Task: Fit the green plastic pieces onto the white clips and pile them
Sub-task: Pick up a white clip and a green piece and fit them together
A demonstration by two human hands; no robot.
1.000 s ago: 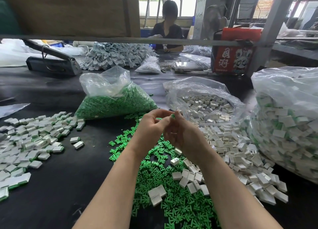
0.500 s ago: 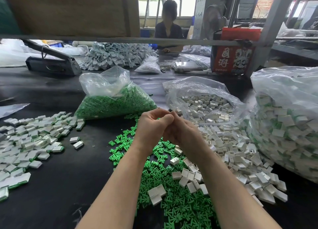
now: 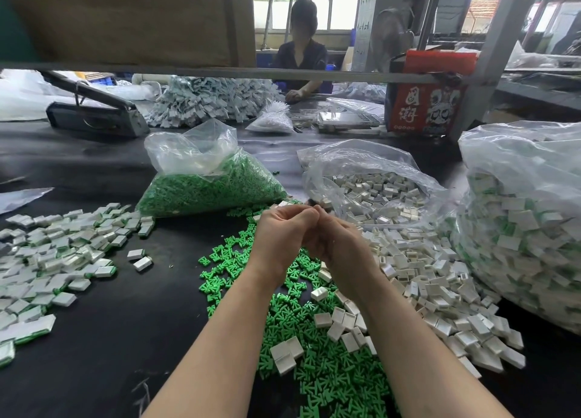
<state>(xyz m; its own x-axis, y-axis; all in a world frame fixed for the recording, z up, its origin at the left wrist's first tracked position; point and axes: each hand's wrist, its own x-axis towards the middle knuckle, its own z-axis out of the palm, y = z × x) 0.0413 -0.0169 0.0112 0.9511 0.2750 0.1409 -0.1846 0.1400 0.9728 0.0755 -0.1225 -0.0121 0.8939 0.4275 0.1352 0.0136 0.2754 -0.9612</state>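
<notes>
1. Head view: the left hand (image 3: 284,232) and right hand (image 3: 339,244) meet above the desk (image 3: 103,339), fingers (image 3: 298,211) curled together; whatever they pinch is hidden, so I cannot tell what they hold.
2. Loose green pieces (image 3: 327,376) lie directly beneath the hands; white clips (image 3: 440,292) spread just right of them.
3. The pile of fitted clips (image 3: 47,260) lies well left.

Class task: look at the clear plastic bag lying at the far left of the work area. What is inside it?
The bag is filled with small green plastic pieces, heaped in its lower part; its crumpled top looks empty. What lies deeper in the heap is covered.
</notes>
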